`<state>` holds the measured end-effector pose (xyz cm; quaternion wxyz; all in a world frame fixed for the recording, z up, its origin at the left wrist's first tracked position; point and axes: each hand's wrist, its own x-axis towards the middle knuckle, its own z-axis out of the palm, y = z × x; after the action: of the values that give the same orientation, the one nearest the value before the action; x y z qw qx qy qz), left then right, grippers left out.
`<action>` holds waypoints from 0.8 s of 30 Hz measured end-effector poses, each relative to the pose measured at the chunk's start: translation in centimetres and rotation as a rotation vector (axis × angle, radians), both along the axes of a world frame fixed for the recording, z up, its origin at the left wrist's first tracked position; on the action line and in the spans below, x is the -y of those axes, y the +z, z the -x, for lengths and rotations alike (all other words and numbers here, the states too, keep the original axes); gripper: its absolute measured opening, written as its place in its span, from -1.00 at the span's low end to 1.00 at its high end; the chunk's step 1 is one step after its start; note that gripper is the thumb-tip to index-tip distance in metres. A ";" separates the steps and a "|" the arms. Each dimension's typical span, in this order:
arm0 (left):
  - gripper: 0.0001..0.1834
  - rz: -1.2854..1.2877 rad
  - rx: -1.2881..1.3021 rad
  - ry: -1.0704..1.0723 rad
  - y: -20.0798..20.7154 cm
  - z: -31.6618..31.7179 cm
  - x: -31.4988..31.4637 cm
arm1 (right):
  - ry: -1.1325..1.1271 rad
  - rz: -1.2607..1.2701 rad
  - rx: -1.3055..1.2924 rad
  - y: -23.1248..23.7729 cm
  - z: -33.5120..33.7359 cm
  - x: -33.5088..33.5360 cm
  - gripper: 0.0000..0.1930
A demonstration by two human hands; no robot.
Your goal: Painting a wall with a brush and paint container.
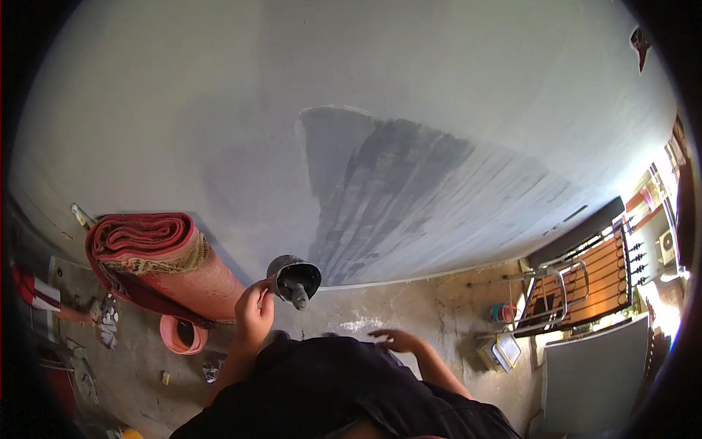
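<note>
While the left hand (254, 316) grips the pot (282, 266) at its eight-o'clock side, the right hand (395, 340) hangs with fingers loosely spread and nothing visible in it; the pot lies toward ten o'clock from the right hand, well apart; inside it a stick-like tool (300, 297) points its blunt end toward five o'clock; the dark patch (398, 157) on the wall (263, 132) lies toward one o'clock from the pot.

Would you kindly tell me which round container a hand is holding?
The black container, in the left hand; the pink bucket and the bucket at right are unheld.
</note>
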<state>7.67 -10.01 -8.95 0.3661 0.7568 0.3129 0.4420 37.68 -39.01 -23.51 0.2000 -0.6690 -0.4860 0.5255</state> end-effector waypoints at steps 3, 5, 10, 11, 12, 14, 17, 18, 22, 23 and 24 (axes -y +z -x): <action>-0.80 -0.073 -0.039 0.034 0.1 -0.8 1.0 | -0.363 0.189 -0.750 -3.6 0.9 3.9 -0.60; -0.80 -0.076 -0.021 0.056 0.8 -1.4 1.7 | -0.388 0.129 -0.784 -4.7 0.0 5.1 -0.65; -0.80 -0.084 -0.037 0.062 1.2 -2.9 3.0 | -0.427 0.071 -0.705 -1.2 -1.2 4.2 -0.77; -0.80 -0.080 -0.023 0.052 1.0 -3.1 3.2 | -0.379 0.025 -0.594 -1.2 -1.6 4.1 -0.78; -0.80 -0.081 -0.030 0.053 1.1 -3.4 3.2 | -0.336 -0.024 -0.485 -1.3 -1.7 4.1 -0.77; -0.80 -0.163 -0.056 0.036 1.4 -3.9 3.5 | -0.415 -0.068 -0.555 -2.5 -1.6 4.3 -0.78; -0.81 -0.156 -0.024 0.023 1.6 -4.5 4.1 | -0.544 -0.061 -0.631 -3.2 -1.4 4.5 -0.78; -0.81 -0.154 -0.031 0.022 1.7 -4.6 4.3 | -0.642 0.022 -0.596 -3.6 -1.1 4.3 -0.75; -0.81 -0.150 -0.062 0.024 1.9 -4.2 4.6 | -0.745 0.100 -0.521 -4.6 -0.3 3.2 -0.71; -0.82 -0.151 -0.035 0.012 1.8 -4.0 4.6 | -0.763 0.102 -0.525 -4.7 0.0 3.0 -0.72; -0.82 -0.147 -0.039 0.009 1.8 -4.0 4.5 | -0.788 0.141 -0.500 -4.2 0.2 2.6 -0.73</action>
<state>11.64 -14.51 -7.16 0.3012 0.7887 0.2902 0.4506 37.46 -41.60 -27.72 0.4493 -0.6674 -0.0952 0.5863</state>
